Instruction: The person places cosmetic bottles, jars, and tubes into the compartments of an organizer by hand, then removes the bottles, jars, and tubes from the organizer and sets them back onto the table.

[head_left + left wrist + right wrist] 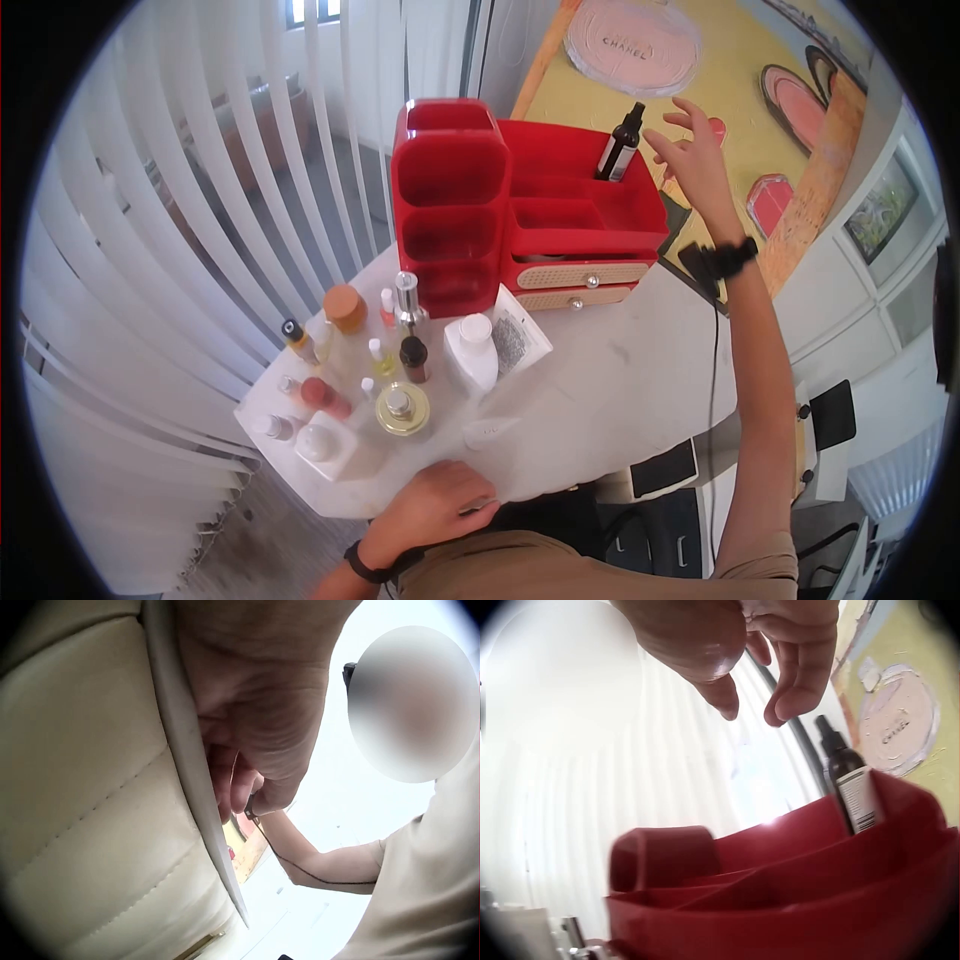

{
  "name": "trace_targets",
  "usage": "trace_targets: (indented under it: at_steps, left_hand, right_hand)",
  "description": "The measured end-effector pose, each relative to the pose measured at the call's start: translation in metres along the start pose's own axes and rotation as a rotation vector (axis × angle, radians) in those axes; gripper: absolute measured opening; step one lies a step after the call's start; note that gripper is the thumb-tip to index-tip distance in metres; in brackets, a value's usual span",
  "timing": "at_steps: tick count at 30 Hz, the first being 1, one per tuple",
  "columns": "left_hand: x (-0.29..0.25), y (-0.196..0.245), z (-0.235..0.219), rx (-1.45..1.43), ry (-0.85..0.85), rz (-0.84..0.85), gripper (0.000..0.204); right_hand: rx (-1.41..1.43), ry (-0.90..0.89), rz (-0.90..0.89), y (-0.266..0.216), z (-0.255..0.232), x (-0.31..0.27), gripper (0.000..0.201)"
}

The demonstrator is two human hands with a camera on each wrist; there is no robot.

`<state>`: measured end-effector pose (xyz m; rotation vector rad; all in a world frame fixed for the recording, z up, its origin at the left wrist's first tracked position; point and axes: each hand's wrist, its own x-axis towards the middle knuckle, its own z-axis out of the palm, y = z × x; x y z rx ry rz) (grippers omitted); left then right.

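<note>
A dark spray bottle (619,145) with a white label stands in the back right compartment of the red organizer (585,243). Just right of the bottle in the head view is my right hand (692,160), raised, its fingers spread and loosely bent around nothing. The right wrist view shows that hand (742,652) above the organizer (795,922), apart from the bottle (855,791). My left hand (440,505) rests at the table's front edge, fingers loosely curled; the left wrist view has it (262,712) beside the edge, holding nothing visible.
Several bottles stand left on the white table (620,380), among them a round yellow one (402,409), a white one (472,352) and a square white one (328,445). An open white box (520,340) is before the organizer. A cable (713,400) hangs at the right.
</note>
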<state>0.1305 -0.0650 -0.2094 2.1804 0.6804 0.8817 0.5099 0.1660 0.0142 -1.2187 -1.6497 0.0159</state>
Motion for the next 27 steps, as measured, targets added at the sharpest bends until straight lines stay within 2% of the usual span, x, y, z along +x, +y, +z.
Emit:
trace_targets:
  at_steps: [2,3,5,6,8,9,10,12,14,16,18,21,25,27]
  left_hand:
    - [-0.002,-0.001,-0.001,0.013,-0.021,-0.017,0.011]
    - [-0.002,-0.001,0.000,-0.005,-0.003,-0.010,0.010]
    - [-0.002,-0.001,0.000,-0.015,0.018,-0.001,0.010]
    - [-0.002,-0.001,0.000,-0.029,0.023,-0.005,0.010]
    - [-0.002,0.000,0.000,-0.041,0.032,-0.014,0.010]
    - [-0.002,0.000,0.000,-0.036,0.030,-0.008,0.010]
    - [-0.002,0.000,0.000,-0.035,0.029,-0.005,0.010]
    - [-0.001,-0.003,-0.001,-0.031,0.031,-0.002,0.010]
    - [0.000,-0.003,0.000,-0.035,0.040,0.014,0.009]
    - [0.001,-0.002,0.000,-0.024,0.051,0.002,0.010]
    - [-0.001,-0.006,0.002,-0.020,0.032,-0.027,0.010]
    - [-0.001,-0.008,0.002,-0.015,0.033,0.014,0.011]
    - [-0.002,-0.007,0.001,-0.010,0.033,0.014,0.011]
    - [-0.004,-0.008,0.003,-0.008,0.032,0.018,0.010]
  right_hand:
    - [-0.228,0.003,0.090,0.021,0.006,0.027,0.077]
    - [-0.220,0.012,0.084,0.030,0.011,0.037,0.077]
    - [-0.203,-0.183,0.212,0.041,0.021,0.050,0.082]
    - [-0.196,-0.180,0.206,0.043,0.025,0.053,0.082]
    - [-0.218,-0.263,0.298,0.043,0.031,0.057,0.071]
    - [-0.180,-0.233,0.259,0.042,0.034,0.056,0.060]
    - [-0.178,-0.241,0.259,0.041,0.034,0.054,0.060]
    - [-0.097,-0.071,0.041,0.019,0.027,0.041,0.049]
    - [0.047,-0.086,-0.012,-0.012,0.013,0.027,0.043]
    - [-0.035,-0.120,-0.051,-0.057,-0.007,0.003,0.037]
    - [0.055,-0.216,-0.046,-0.083,-0.023,-0.034,0.034]
    - [0.148,-0.305,0.106,-0.110,-0.023,-0.101,0.035]
    - [0.210,-0.478,0.240,-0.096,0.000,-0.184,0.043]
    - [0.171,-0.608,0.282,-0.081,0.017,-0.208,0.045]
